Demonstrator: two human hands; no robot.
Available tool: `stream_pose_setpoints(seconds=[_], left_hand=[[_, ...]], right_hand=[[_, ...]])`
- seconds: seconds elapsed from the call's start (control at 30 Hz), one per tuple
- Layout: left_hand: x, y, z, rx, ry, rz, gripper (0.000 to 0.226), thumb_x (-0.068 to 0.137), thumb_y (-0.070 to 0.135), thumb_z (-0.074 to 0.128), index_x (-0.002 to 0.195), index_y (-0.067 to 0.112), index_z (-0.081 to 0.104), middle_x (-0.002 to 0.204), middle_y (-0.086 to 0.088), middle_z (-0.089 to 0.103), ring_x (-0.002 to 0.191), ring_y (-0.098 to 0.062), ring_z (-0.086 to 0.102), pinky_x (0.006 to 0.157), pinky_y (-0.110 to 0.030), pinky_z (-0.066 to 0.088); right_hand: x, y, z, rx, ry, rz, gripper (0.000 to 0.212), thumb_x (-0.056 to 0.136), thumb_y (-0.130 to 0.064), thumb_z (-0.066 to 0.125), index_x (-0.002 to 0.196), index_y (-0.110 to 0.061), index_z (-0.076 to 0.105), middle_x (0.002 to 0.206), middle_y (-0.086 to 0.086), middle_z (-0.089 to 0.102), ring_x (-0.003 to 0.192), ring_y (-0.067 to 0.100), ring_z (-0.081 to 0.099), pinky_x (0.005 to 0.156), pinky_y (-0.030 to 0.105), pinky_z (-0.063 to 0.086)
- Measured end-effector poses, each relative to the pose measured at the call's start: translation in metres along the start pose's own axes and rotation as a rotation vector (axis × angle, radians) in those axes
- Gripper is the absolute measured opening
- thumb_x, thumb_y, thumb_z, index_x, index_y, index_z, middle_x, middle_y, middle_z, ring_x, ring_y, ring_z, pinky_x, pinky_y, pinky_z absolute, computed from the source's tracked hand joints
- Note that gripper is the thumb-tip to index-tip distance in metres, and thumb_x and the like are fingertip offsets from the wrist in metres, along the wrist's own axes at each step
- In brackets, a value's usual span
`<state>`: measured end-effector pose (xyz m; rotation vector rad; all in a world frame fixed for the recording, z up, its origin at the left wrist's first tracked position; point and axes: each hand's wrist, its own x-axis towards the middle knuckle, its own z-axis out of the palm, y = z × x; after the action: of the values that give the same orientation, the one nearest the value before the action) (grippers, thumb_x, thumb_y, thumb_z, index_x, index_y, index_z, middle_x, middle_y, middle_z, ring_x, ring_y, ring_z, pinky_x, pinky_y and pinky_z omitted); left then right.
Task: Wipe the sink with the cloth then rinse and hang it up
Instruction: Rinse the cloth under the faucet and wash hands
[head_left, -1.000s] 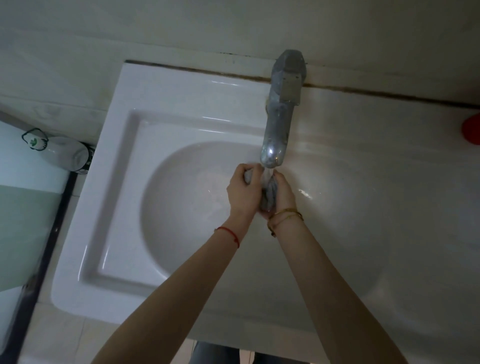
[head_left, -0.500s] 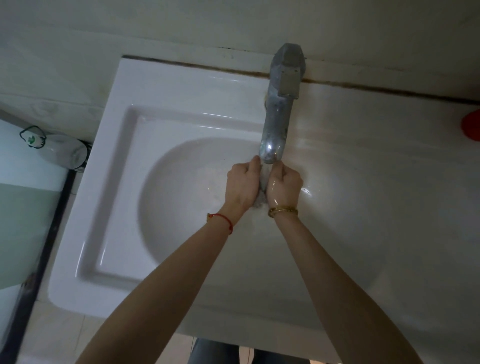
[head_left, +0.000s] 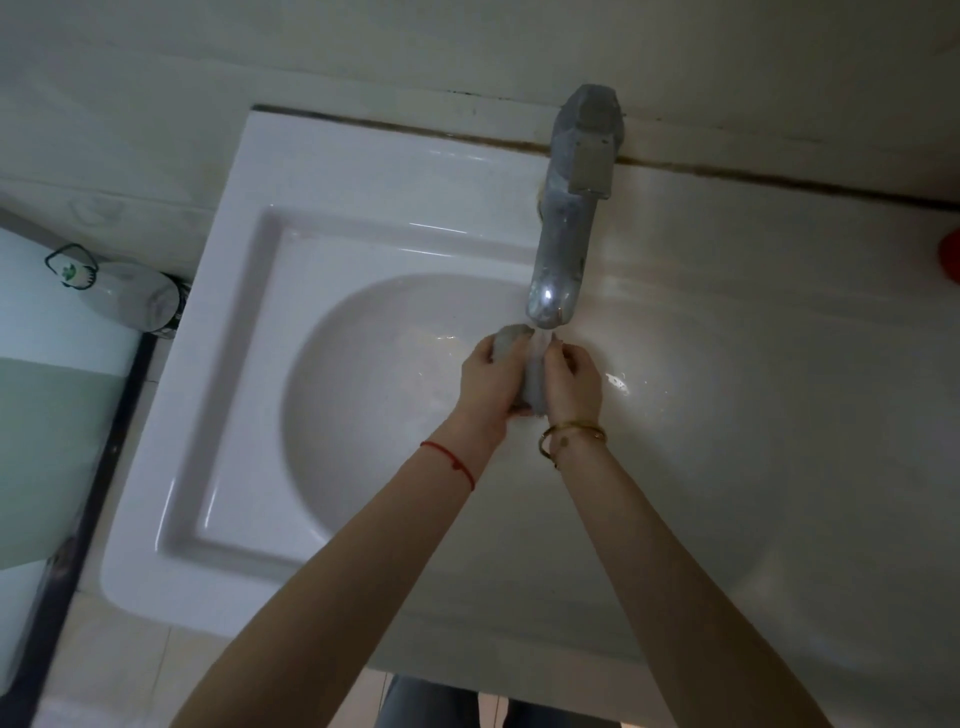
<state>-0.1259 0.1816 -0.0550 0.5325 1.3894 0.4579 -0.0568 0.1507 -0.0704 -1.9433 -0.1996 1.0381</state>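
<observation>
A small grey cloth (head_left: 531, 382) is bunched between both my hands over the round bowl of the white sink (head_left: 249, 364). My left hand (head_left: 488, 382) grips its left side, and a grey end pokes out above the fingers. My right hand (head_left: 574, 382) grips its right side. Both hands sit just below the spout of the metal tap (head_left: 563, 249), and a thin stream of water runs from the spout onto the cloth. Most of the cloth is hidden between my palms.
A clear plastic bottle (head_left: 124, 299) lies on the ledge left of the sink. A red object (head_left: 950, 254) shows at the right edge of the counter. A dark seam runs along the wall behind the tap. A dark-framed glass panel stands at the far left.
My hands have worked the cloth under the stream: pressed together half a second ago, they are now slightly apart, with a grey end of cloth showing above my left fingers.
</observation>
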Motion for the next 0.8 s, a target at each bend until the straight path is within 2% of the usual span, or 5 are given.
stream_pose_setpoints(seconds=[0.17, 0.27, 0.43, 0.6, 0.8], left_hand=[[0.004, -0.004, 0.01, 0.228, 0.229, 0.41, 0.008, 0.09, 0.023, 0.063, 0.084, 0.02, 0.06, 0.076, 0.004, 0.064, 0.071, -0.014, 0.061, 0.063, -0.029, 0.053], [0.004, 0.0, 0.015, 0.189, 0.19, 0.466, 0.014, 0.089, 0.024, 0.067, 0.079, 0.028, 0.058, 0.072, 0.009, 0.061, 0.067, -0.01, 0.059, 0.064, -0.029, 0.051], [0.011, 0.004, 0.016, 0.126, 0.178, 0.437, 0.013, 0.083, 0.015, 0.069, 0.077, 0.026, 0.064, 0.069, 0.008, 0.064, 0.065, -0.007, 0.059, 0.062, -0.024, 0.05], [0.015, 0.014, 0.02, 0.06, 0.216, 0.388, 0.038, 0.085, 0.013, 0.06, 0.051, 0.022, 0.047, 0.054, 0.002, 0.047, 0.059, -0.014, 0.044, 0.06, -0.031, 0.038], [0.006, 0.021, 0.027, -0.317, 0.199, -0.063, 0.018, 0.08, 0.021, 0.063, 0.064, 0.014, 0.06, 0.055, 0.0, 0.053, 0.057, -0.018, 0.052, 0.063, -0.031, 0.048]], right_hand=[[0.002, -0.006, 0.007, -0.148, -0.022, 0.084, 0.052, 0.09, -0.055, 0.039, 0.088, -0.008, 0.061, 0.08, 0.003, 0.063, 0.066, 0.014, 0.058, 0.046, 0.02, 0.041], [0.001, -0.012, 0.008, 0.005, -0.113, 0.264, 0.06, 0.085, -0.066, 0.041, 0.067, -0.014, 0.065, 0.072, 0.006, 0.068, 0.071, 0.023, 0.067, 0.063, 0.03, 0.056], [0.0, -0.013, 0.014, -0.215, 0.018, 0.017, 0.061, 0.097, -0.051, 0.034, 0.051, -0.015, 0.05, 0.05, 0.0, 0.052, 0.048, 0.016, 0.05, 0.039, 0.023, 0.034], [0.004, -0.013, 0.015, -0.187, 0.054, -0.024, 0.058, 0.098, -0.04, 0.04, 0.048, -0.013, 0.048, 0.049, 0.0, 0.051, 0.045, 0.013, 0.048, 0.043, 0.022, 0.035], [-0.004, 0.001, 0.004, -0.359, 0.228, -0.539, 0.052, 0.099, -0.017, 0.034, 0.052, -0.002, 0.051, 0.05, 0.016, 0.054, 0.045, 0.02, 0.041, 0.053, 0.027, 0.028]])
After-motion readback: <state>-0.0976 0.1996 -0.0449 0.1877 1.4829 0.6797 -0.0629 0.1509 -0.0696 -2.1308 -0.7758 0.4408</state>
